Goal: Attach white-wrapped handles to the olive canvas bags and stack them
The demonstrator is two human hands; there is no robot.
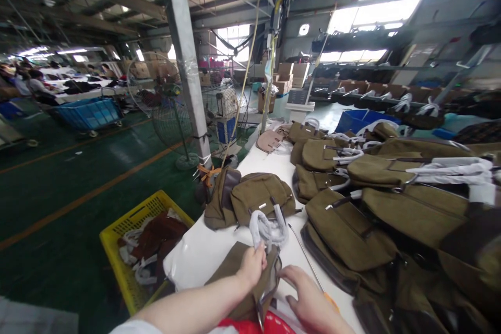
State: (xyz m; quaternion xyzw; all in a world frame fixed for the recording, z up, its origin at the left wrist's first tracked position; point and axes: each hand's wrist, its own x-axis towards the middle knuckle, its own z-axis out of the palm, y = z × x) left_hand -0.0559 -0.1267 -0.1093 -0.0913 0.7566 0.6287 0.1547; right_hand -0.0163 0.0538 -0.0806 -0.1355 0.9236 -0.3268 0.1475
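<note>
The left hand (252, 266), forearm stretching in from lower left, is gripping the wrapped handle (268, 229) of a bag (238, 282) lying on the table (203, 250) edge, while the right hand (311, 300) is resting open, palm down, beside it.

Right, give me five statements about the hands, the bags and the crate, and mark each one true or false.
1. The left hand has its grip on the olive bag's white-wrapped handles. True.
2. The right hand holds a pair of scissors. False: it rests open on the white table at the bag's edge, holding nothing.
3. A yellow crate stands on the green floor beside the table. True.
4. The crate holds olive bags. False: its contents are brown pieces with white wrapping.
5. More olive bags are piled to the right on the table. True.
</note>
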